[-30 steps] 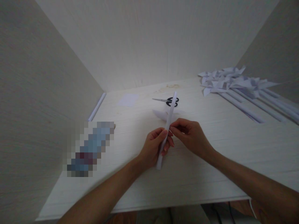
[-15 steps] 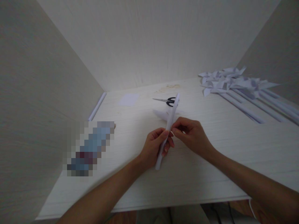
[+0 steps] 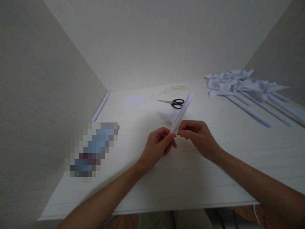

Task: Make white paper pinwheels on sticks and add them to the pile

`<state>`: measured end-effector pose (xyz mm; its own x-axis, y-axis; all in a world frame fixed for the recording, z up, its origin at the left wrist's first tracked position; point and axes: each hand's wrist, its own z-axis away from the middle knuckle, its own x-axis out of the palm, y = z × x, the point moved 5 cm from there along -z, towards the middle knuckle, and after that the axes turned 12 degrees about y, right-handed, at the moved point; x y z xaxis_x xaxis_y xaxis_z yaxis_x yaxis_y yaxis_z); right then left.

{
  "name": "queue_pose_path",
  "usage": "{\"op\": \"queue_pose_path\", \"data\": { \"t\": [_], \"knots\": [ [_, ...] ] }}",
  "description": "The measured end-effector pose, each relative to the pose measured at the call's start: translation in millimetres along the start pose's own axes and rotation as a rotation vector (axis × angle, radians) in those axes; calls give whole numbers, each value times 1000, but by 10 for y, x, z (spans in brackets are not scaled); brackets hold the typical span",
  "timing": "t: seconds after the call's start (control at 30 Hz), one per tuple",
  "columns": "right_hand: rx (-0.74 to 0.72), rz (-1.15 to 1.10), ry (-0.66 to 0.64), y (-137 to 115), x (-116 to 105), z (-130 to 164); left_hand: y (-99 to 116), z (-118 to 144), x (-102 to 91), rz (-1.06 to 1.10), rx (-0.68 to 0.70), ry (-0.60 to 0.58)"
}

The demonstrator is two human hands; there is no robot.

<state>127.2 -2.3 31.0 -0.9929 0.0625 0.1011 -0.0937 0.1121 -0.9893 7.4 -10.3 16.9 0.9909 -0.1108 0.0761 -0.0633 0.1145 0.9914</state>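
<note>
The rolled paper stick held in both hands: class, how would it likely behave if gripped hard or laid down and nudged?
The rolled paper stick is thin white paper, so probably very light and easily crushed. It juts past the left hand and right hand without drooping, so fairly stiff. Being round, it might roll.

Rolled paper tube (image 3: 182,113): plain white, faint lilac cast in shadow. Scissors (image 3: 173,102): black handles, silver-grey blades. Table (image 3: 214,178): off-white with a pale, fine wood-grain pattern of lengthwise streaks; a small tan-brown stain (image 3: 175,88) near its far edge. Paper pinwheels (image 3: 234,83): white with bluish-lilac shading, on white rolled stems. Square paper sheet (image 3: 132,100): pale lilac-white, unpatterned. Thin rolled tube (image 3: 100,107) along the left wall: white-lilac. Folded paper piece (image 3: 166,116) behind the hands: white. Enclosing walls (image 3: 152,41): cream to grey-beige, faint woven texture. Blurred object (image 3: 94,149): pixelated blocks of light blue, grey and dark maroon.
</note>
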Motion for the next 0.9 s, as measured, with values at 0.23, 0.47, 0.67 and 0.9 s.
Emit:
{"op": "queue_pose_path", "data": {
  "t": [0.23, 0.47, 0.67, 0.9],
  "knots": [
    [15, -54, -25, 46, -6, 10, 145, 26, -48, -281, 219, 98],
    [19, -87, -60, 56, -5, 8, 198, 26, -60, -441, 335, 133],
    [61, -82, -41, 89, -22, 18, 242, 44, -71, -650, 516, 168],
    [114, -104, -24, 74, -17, 39, 281, 80, -70, -840, 706, 184]
  ]
}}
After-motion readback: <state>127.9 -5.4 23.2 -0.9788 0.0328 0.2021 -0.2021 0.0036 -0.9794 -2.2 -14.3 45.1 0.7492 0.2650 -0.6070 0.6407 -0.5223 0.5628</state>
